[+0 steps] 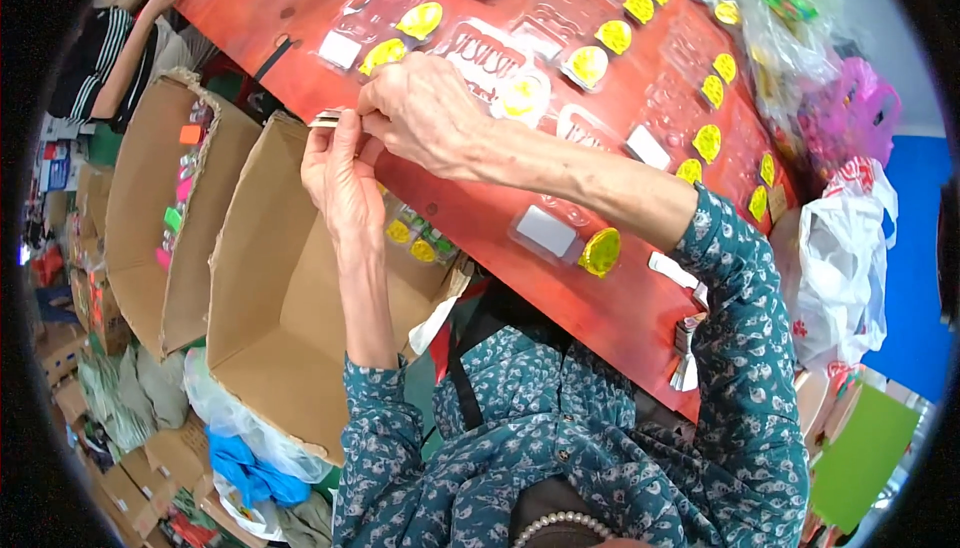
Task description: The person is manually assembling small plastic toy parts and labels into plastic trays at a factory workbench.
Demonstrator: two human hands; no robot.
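My left hand (342,173) is raised over the table's near-left edge, thumb and fingers closed on a small stack of cards (326,120) seen edge-on. Right beside it, my right hand (428,113) has its fingertips pinched together; what they hold, if anything, is hidden. Under and beyond my right hand lie clear plastic blister trays (490,53) with round yellow foil-like pieces (420,19). A white card (340,50) sits in the tray just past my hands. Nearer my body, another tray holds a white card (546,230) and a yellow piece (600,252).
The red table (480,218) slants across the view. An open cardboard box (270,298) stands below its left edge, with packed trays inside, and a second box (150,208) stands beyond. Plastic bags (845,258) crowd the right side. Another person's arm (130,58) shows at upper left.
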